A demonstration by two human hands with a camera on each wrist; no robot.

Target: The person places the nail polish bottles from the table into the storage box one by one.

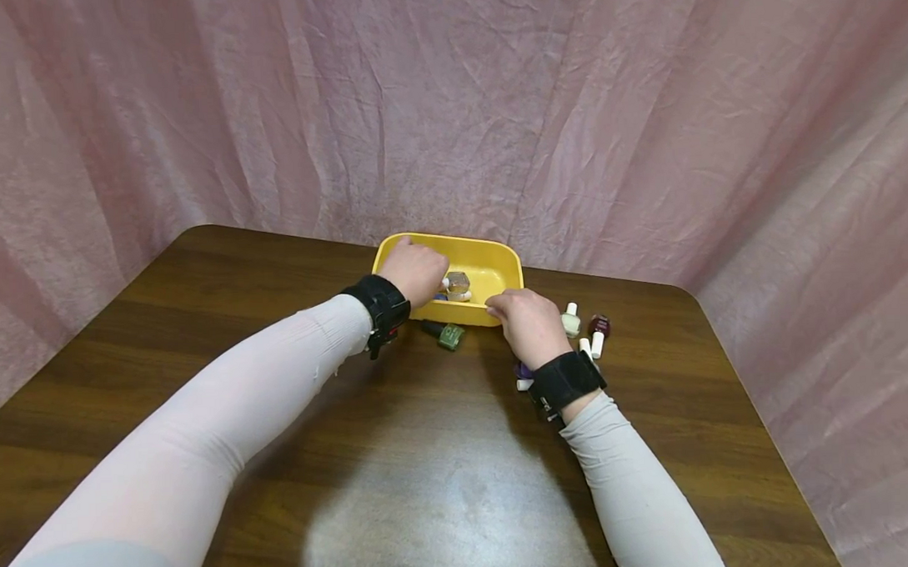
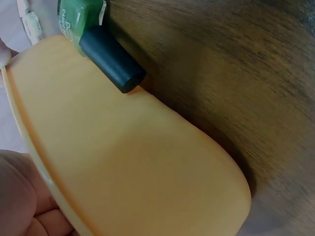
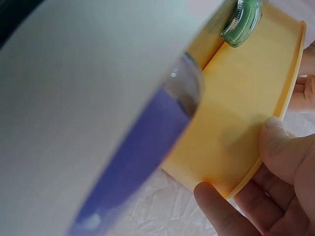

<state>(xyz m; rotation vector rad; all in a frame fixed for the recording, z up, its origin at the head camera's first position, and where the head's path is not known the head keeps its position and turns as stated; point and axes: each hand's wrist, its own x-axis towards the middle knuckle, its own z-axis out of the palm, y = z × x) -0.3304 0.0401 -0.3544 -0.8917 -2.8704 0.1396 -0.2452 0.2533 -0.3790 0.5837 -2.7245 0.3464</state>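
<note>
A yellow plastic box (image 1: pixel 466 316) stands near the table's far edge. My right hand (image 1: pixel 532 324) grips its near right rim, the thumb (image 3: pixel 278 142) on the outer wall and fingers inside. My left hand (image 1: pixel 416 272) reaches over the near rim at the left, its fingers (image 2: pixel 49 221) curled inside the box; I cannot tell whether they hold anything. Beside them in the box lie a clear bottle (image 1: pixel 457 282) and a few small white-capped pieces. A green nail polish bottle (image 1: pixel 450 337) with a black cap (image 2: pixel 113 59) lies against the box's front.
Right of the box lie a pale nail polish bottle (image 1: pixel 571 323), a dark red one (image 1: pixel 600 325) and a purple one (image 1: pixel 524 370), partly behind my right wrist. A brown wooden table (image 1: pixel 400 452) spreads below, with a pink curtain (image 1: pixel 448 108) behind.
</note>
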